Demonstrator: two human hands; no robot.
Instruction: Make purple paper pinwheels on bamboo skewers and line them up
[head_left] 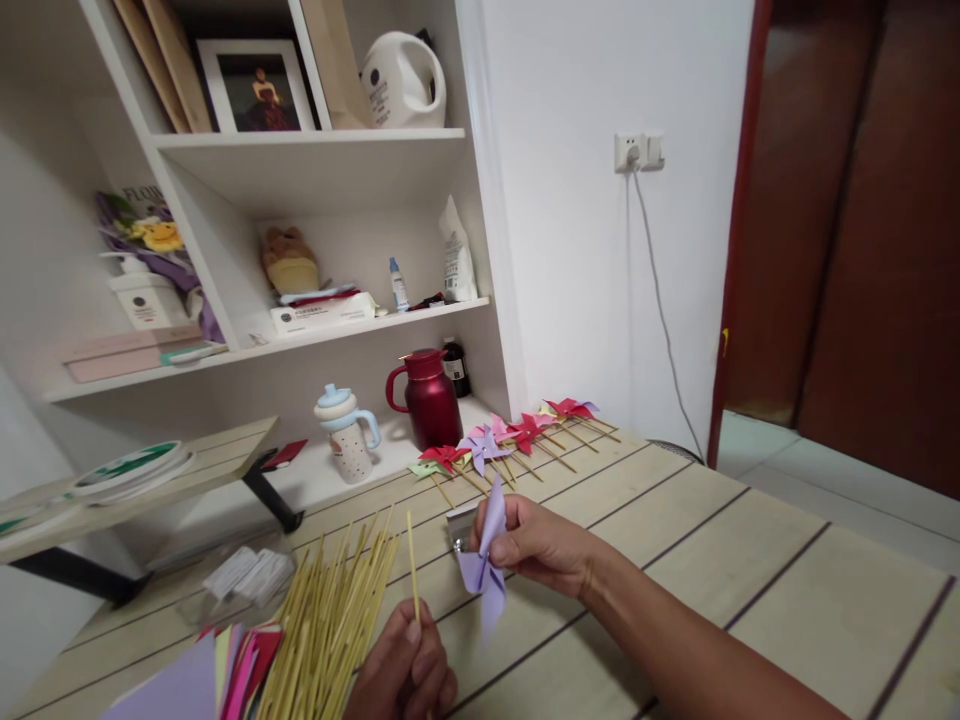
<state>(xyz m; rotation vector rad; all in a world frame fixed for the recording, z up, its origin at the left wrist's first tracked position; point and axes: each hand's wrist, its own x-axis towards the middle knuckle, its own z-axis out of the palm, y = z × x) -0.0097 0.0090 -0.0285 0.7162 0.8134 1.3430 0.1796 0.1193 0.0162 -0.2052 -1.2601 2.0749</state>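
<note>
My right hand [536,545] pinches a folded lilac paper pinwheel [487,555] above the wooden table [750,600]. My left hand [405,675], at the bottom edge, holds one thin bamboo stick [412,565] upright, a little left of the pinwheel. A loose pile of bamboo sticks [330,620] lies just left of that hand. Coloured paper sheets [202,675] sit at the near left corner. A row of finished pinwheels on sticks [517,440], red, pink and purple, lies across the far side of the table.
A small metal box [459,525] sits behind the pinwheel. Shelves hold a red thermos [431,400], a child's cup [349,435], bottles and a framed picture [255,85]. White packets [247,575] lie at the left. A cable hangs from a wall socket [637,152].
</note>
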